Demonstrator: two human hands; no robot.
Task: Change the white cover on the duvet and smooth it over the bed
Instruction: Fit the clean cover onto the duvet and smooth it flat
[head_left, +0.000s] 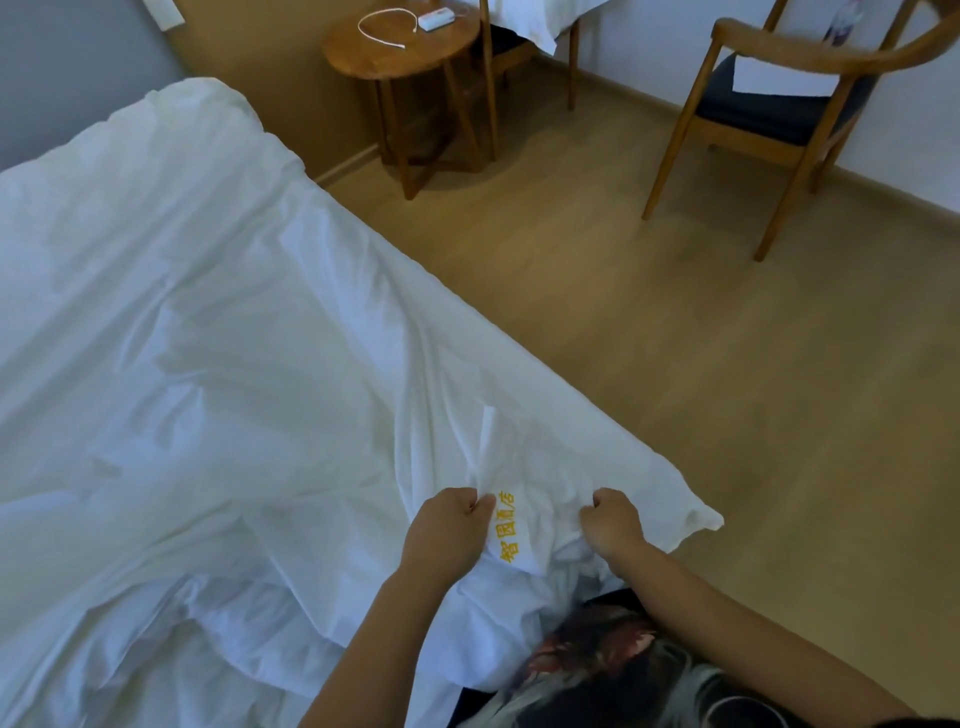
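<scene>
At the bedside, one white duvet cover (208, 338), left hand (447, 527), right hand (613, 525), fingers (475, 503) of both gripping its edge

White cover (218, 291) lies creased over the bed (78, 691), near edge bunched, right corner overhanging, yellow lettering (508, 525) facing up; duvet possibly inside.
</scene>
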